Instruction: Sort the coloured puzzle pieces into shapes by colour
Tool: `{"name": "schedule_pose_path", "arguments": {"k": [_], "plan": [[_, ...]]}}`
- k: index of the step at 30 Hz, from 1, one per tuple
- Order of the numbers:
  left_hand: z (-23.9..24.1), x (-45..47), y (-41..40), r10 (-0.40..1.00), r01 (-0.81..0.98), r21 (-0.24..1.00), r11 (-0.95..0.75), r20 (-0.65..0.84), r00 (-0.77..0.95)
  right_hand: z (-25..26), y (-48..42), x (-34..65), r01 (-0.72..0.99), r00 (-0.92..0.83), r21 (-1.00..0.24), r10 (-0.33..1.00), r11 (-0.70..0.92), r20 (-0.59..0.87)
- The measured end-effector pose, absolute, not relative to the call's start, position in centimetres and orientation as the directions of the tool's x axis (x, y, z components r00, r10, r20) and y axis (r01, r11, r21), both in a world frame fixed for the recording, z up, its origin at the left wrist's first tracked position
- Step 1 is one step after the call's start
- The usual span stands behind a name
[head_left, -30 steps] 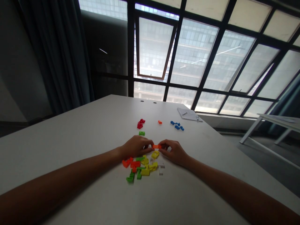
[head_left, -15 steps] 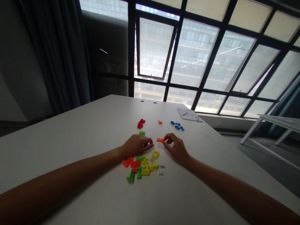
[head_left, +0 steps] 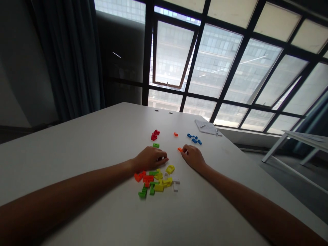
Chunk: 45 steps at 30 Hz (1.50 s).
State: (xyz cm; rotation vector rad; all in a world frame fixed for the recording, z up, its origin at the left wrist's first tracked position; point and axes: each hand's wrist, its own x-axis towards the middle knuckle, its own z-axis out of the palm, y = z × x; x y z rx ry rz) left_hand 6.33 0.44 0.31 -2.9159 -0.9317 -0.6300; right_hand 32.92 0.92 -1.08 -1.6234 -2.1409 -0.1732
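My right hand (head_left: 194, 157) pinches an orange plastic block (head_left: 179, 149), whose far end sticks out left of the fingertips, low over the white table (head_left: 102, 143). My left hand (head_left: 150, 159) rests with fingers curled and tips close together; whatever may be between them is hidden. Just beyond it lies a green block (head_left: 155, 145). Nearer to me is a mixed pile with yellow blocks (head_left: 159, 188), orange-red blocks (head_left: 148, 178), green blocks (head_left: 142, 192) and white blocks (head_left: 175, 187). One yellow block (head_left: 170, 169) sits at the pile's far edge.
Farther back are red blocks (head_left: 154, 137), a lone orange block (head_left: 175, 134) and several blue blocks (head_left: 194, 140). Papers with a pen (head_left: 206, 127) lie near the table's far right edge. Another table (head_left: 307, 140) stands at right, before tall windows.
My right hand has moved slightly away from me and to the right with the orange block. My left hand's fingers have drawn a little closer together. The pile is unchanged.
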Motion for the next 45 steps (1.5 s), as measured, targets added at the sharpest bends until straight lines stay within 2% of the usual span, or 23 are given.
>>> {"name": "schedule_pose_path", "arguments": {"k": [8,12,21,25,30,36,40,45], "plan": [[0.0,6.2,0.7,0.534,0.551,0.077,-0.831,0.39,0.75,-1.1,7.6,30.1,0.98,-0.102,-0.121,0.923,0.157,0.37],[0.1,6.2,0.6,0.527,0.545,0.07,-0.835,0.383,0.759,-1.3,8.4,29.7,0.983,-0.101,-0.105,0.928,0.147,0.359],[0.3,6.3,0.5,0.526,0.525,0.114,-0.843,0.372,0.765,-1.6,7.6,29.8,0.971,-0.211,-0.03,0.914,0.236,0.347],[0.5,6.4,0.4,0.535,0.529,0.124,-0.84,0.36,0.765,-0.8,10.2,28.9,0.958,-0.274,0.008,0.9,0.288,0.34],[0.6,6.4,0.3,0.533,0.527,0.124,-0.841,0.359,0.766,0.3,14.8,27.4,0.94,-0.337,0.029,0.906,0.341,0.256],[0.1,6.4,0.6,0.519,0.517,0.119,-0.848,0.382,0.764,0.5,15.6,27.5,0.925,-0.371,0.004,0.902,0.379,0.221],[0.0,6.4,0.6,0.515,0.508,0.128,-0.852,0.384,0.767,1.3,13.4,28.8,0.899,-0.415,-0.021,0.865,0.438,0.282],[0.0,6.3,0.6,0.561,0.547,0.158,-0.822,0.386,0.732,1.6,7.6,29.9,0.847,-0.454,-0.114,0.818,0.52,0.354]]}}
